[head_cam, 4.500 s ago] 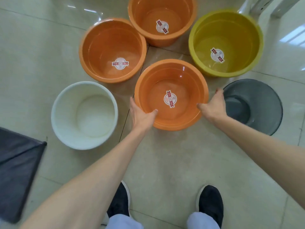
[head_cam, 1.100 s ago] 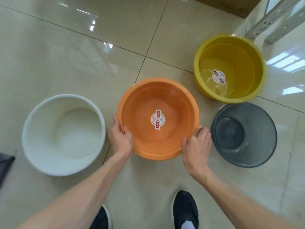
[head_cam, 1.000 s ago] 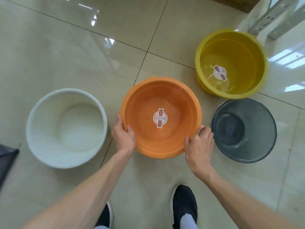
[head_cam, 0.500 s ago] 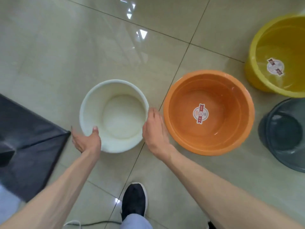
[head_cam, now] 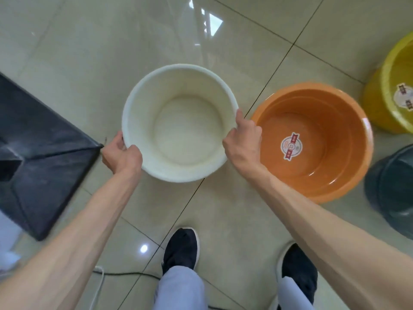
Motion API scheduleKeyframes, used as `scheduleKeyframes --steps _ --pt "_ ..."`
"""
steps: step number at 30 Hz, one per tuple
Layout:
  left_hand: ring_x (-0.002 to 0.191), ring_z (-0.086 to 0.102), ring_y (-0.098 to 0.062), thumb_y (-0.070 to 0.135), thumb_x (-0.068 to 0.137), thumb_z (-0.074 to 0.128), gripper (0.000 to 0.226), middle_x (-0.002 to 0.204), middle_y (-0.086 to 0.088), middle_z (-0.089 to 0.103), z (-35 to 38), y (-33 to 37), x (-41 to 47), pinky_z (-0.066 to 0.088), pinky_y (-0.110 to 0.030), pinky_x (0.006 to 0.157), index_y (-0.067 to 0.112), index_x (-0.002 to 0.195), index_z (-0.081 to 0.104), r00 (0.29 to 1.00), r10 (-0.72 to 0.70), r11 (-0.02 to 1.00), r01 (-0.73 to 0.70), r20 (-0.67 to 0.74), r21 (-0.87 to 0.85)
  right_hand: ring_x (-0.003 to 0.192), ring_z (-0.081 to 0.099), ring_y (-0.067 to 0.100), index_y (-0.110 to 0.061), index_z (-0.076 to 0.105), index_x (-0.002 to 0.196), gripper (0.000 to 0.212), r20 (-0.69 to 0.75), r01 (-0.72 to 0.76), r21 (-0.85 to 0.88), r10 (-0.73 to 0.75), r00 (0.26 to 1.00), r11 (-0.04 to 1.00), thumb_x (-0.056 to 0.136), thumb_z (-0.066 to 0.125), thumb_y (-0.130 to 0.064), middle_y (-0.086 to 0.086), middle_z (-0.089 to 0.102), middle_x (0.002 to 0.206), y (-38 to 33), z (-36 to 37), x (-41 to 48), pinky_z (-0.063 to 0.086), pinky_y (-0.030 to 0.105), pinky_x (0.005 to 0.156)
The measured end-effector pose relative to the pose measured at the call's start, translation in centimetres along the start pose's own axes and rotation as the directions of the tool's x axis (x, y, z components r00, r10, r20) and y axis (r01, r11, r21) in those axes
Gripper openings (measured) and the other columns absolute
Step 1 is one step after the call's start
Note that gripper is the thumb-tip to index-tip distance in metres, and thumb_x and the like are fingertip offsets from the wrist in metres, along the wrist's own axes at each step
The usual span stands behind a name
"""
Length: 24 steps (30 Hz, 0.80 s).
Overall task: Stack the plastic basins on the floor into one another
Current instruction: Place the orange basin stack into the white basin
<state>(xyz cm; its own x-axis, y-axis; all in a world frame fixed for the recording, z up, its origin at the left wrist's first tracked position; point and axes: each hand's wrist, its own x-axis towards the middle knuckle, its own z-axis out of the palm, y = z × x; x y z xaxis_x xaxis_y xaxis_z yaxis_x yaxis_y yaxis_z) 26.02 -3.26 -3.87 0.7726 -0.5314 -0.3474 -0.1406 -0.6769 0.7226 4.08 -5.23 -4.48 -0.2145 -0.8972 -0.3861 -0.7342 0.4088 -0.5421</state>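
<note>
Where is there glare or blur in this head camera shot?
Head view: window glare streaks the tile floor at top; a bright spot sits near the left shoe; motion blur smears the orange basin rim and frame edges; the white basin stays fairly sharp.

**Lighting and picture quality, head view**

Bright, even, daylight-like. Window-shaped glare on glossy floor tiles (head_cam: 207,21); small highlight near the shoes. Shadows soft. Wide-angle bending at edges. Motion blur on forearms and right-edge grey basin (head_cam: 393,189), perhaps camera movement.
</note>
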Motion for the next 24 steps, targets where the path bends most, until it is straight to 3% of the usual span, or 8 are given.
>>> scheduleKeyframes --steps 4,11,12,14,17,19,21,24 --pt "0.119 0.065 -0.004 -0.018 0.088 0.049 0.06 0.137 0.001 0.064 -0.7 6.3 -7.2 0.047 -0.015 0.101 0.007 0.141 0.057 0.964 0.192 0.978 -0.172 0.183 -0.122 0.055 0.049 0.023 -0.009 0.056 0.139 0.053 -0.283 0.036 0.254 0.039 0.958 0.966 0.087 0.059 0.0 0.012 0.058 0.054 4.2 -9.3 -4.7 0.036 0.005 0.064" --pt "0.113 0.065 0.008 -0.013 0.094 0.053 0.056 0.14 0.002 0.061 6.2 7.2 -18.6 0.046 -0.009 0.098 0.007 0.146 0.05 0.838 0.259 0.966 -0.221 0.48 -0.135 0.048 0.035 0.011 -0.009 0.055 0.137 0.05 -0.411 -0.206 0.254 0.299 0.861 0.945 0.088 0.06 -0.001 0.023 0.057 0.054 15.2 -18.6 -8.6 0.035 0.01 0.053" --pt "0.096 0.069 0.013 -0.009 0.094 0.053 0.056 0.131 0.0 0.069 7.4 6.4 -19.5 0.044 -0.005 0.093 0.01 0.147 0.05 0.837 0.233 0.972 -0.219 0.494 -0.086 0.049 0.034 0.011 -0.009 0.055 0.138 0.051 -0.401 -0.247 0.255 0.334 0.853 0.935 0.087 0.058 0.0 0.026 0.056 0.054 16.4 -18.4 -8.7 0.034 0.014 0.053" --pt "0.052 0.053 0.004 -0.001 0.095 0.051 0.057 0.076 0.004 0.068 9.5 5.4 -20.9 0.037 -0.005 0.074 0.02 0.148 0.049 0.822 0.26 0.95 -0.312 0.507 0.017 0.047 0.036 0.016 -0.008 0.053 0.14 0.054 -0.394 -0.305 0.266 0.392 0.831 0.914 0.087 0.056 0.001 0.021 0.051 0.051 18.5 -17.3 -8.3 0.033 0.017 0.056" --pt "0.047 0.042 -0.004 0.001 0.094 0.048 0.059 0.055 0.001 0.044 12.5 4.5 -21.6 0.031 -0.009 0.057 0.023 0.149 0.048 0.739 0.344 0.868 -0.486 0.579 0.104 0.055 0.05 0.024 -0.008 0.052 0.142 0.055 -0.405 -0.375 0.239 0.443 0.8 0.896 0.087 0.053 -0.001 0.011 0.056 0.058 21.6 -15.9 -7.1 0.044 0.027 0.065" --pt "0.076 0.061 0.012 -0.002 0.095 0.043 0.062 0.099 -0.016 0.071 14.1 3.2 -21.1 0.033 -0.002 0.073 0.02 0.152 0.044 0.694 0.293 0.834 -0.522 0.658 0.18 0.07 0.059 0.032 -0.007 0.054 0.139 0.051 -0.385 -0.392 0.18 0.432 0.816 0.902 0.088 0.051 -0.002 0.012 0.061 0.068 23.4 -15.1 -6.4 0.049 0.031 0.07" --pt "0.145 0.043 -0.011 -0.002 0.097 0.041 0.063 0.157 -0.007 0.046 15.0 1.8 -20.8 0.027 -0.012 0.104 0.014 0.158 0.032 0.658 0.24 0.785 -0.564 0.713 0.256 0.093 0.061 0.04 0.002 0.051 0.136 0.048 -0.387 -0.365 0.07 0.362 0.848 0.928 0.088 0.05 0.0 0.019 0.067 0.091 24.7 -14.0 -5.7 0.043 0.032 0.076" --pt "0.15 0.035 -0.021 0.001 0.097 0.044 0.066 0.165 0.001 0.031 16.2 0.8 -20.3 0.021 -0.009 0.104 0.014 0.159 0.025 0.628 0.302 0.758 -0.615 0.717 0.219 0.114 0.049 0.042 0.007 0.041 0.144 0.057 -0.381 -0.39 -0.02 0.354 0.854 0.921 0.089 0.051 0.001 0.024 0.058 0.126 25.3 -12.6 -4.8 0.041 0.036 0.091"
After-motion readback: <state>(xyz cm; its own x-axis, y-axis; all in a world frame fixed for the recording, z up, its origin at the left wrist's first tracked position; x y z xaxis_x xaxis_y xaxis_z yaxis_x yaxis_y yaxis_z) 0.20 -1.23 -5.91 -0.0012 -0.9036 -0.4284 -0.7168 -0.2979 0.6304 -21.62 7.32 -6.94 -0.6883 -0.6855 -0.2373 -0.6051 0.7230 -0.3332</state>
